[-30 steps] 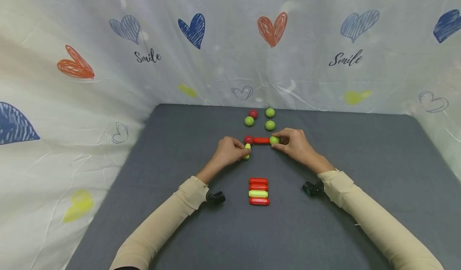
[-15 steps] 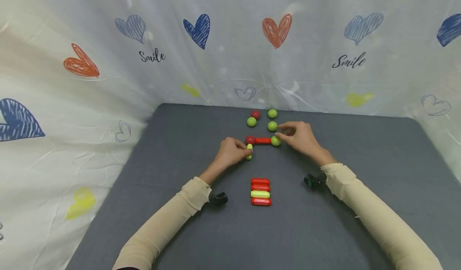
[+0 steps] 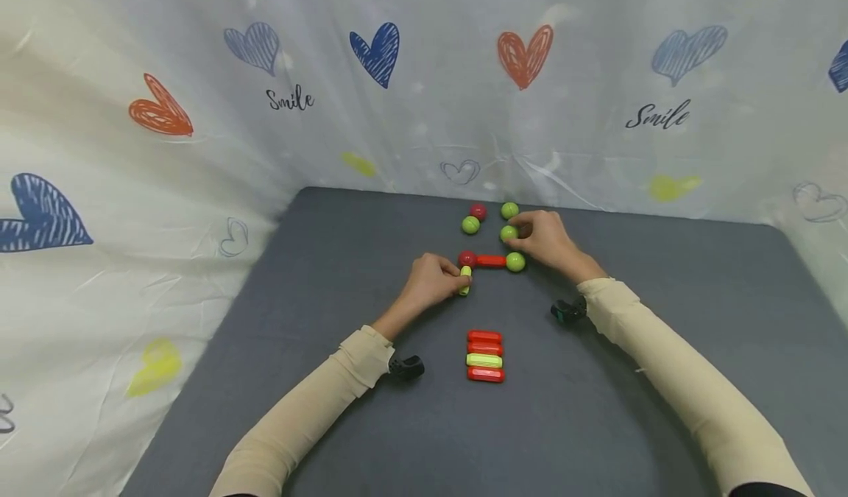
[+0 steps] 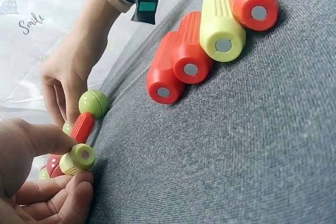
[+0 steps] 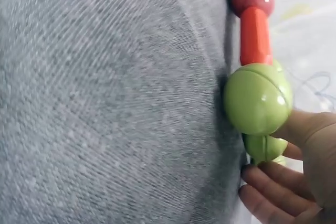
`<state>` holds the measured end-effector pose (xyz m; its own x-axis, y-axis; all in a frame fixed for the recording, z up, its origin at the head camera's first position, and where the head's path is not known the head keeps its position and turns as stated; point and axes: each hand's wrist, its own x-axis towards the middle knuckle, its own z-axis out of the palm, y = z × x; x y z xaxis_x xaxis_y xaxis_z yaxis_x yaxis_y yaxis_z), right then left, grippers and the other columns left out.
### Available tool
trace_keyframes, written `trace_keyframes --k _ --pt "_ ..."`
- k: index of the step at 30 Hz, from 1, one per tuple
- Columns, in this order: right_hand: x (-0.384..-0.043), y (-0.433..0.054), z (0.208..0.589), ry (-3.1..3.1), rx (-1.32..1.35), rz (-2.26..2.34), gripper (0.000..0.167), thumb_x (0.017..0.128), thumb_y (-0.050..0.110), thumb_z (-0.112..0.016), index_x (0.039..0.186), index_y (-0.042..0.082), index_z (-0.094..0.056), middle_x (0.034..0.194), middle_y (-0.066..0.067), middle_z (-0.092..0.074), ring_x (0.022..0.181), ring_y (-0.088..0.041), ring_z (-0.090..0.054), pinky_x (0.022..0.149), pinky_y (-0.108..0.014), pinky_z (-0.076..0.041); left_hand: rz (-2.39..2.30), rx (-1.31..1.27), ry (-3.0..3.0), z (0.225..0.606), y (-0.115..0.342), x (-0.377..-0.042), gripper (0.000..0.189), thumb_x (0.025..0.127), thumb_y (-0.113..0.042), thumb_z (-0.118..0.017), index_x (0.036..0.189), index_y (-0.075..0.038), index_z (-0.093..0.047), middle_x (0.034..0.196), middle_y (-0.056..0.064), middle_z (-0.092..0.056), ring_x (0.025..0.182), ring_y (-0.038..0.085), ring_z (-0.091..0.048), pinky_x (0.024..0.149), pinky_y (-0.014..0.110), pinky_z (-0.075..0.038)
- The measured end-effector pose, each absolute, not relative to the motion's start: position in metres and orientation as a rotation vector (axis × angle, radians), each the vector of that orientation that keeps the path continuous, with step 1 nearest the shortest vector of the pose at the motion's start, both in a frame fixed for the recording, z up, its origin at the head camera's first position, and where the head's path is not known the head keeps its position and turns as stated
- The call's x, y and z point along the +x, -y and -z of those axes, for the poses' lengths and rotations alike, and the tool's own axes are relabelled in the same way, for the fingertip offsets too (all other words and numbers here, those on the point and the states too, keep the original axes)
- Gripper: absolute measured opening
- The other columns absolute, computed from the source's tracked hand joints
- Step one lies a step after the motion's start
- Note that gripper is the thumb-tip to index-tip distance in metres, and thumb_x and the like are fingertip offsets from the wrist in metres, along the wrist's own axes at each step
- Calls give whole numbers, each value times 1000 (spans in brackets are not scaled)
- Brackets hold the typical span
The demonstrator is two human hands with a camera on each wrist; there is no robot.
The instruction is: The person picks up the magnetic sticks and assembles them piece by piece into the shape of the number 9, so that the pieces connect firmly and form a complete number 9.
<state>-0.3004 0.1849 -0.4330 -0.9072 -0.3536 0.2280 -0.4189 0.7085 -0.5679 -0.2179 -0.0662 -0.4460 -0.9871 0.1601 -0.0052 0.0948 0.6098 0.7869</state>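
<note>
My left hand (image 3: pixel 429 283) pinches a yellow-green magnetic rod (image 3: pixel 466 279) between thumb and fingers. Its far end meets a red ball (image 3: pixel 467 259). From that ball a red rod (image 3: pixel 491 261) runs right to a green ball (image 3: pixel 515 262), all in one line on the table. Just behind this line, thumb and fingers of my right hand (image 3: pixel 545 239) are round another green ball (image 3: pixel 507 233). In the right wrist view, this held ball (image 5: pixel 262 148) is partly covered by the nearer green ball (image 5: pixel 257 100).
At the back lie a red ball (image 3: pixel 478 211) and two green balls (image 3: pixel 470 224), one of them close behind my right fingers. Nearer the front, a yellow-green rod (image 3: pixel 484 361) lies among several red rods (image 3: pixel 485 374) in a row on the grey table (image 3: pixel 371 224).
My right hand has let go of the green ball at the red rod's end, moved back and taken hold of the green ball behind it. My left hand keeps its grip on the yellow-green rod.
</note>
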Motion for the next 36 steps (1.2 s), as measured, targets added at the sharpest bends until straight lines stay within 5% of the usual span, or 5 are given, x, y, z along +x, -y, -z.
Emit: trace_keyframes --k 18,28,36 --pt "-292 -217 416 2669 422 -1004 33 83 10 -83 111 -3 -72 98 -21 -73 86 -34 -71 75 -49 -56 -1350 240 -2764 448 66 -220 18 84 -26 -81 74 -11 -77 59 -5 -65 54 10 -60 50 24 -45" --pt "-235 -243 423 2643 517 -956 28 82 10 -85 104 -2 -75 89 -17 -74 75 -29 -72 66 -46 -57 -1334 240 -2741 446 66 -221 17 84 -25 -81 74 -13 -78 58 -4 -65 54 10 -59 50 24 -44" --pt "-188 -208 432 2619 694 -1042 26 75 8 -89 97 2 -77 87 -8 -74 71 -19 -71 62 -37 -57 -1343 228 -2713 445 66 -222 17 84 -26 -82 76 -11 -78 60 -2 -66 55 12 -62 52 26 -47"
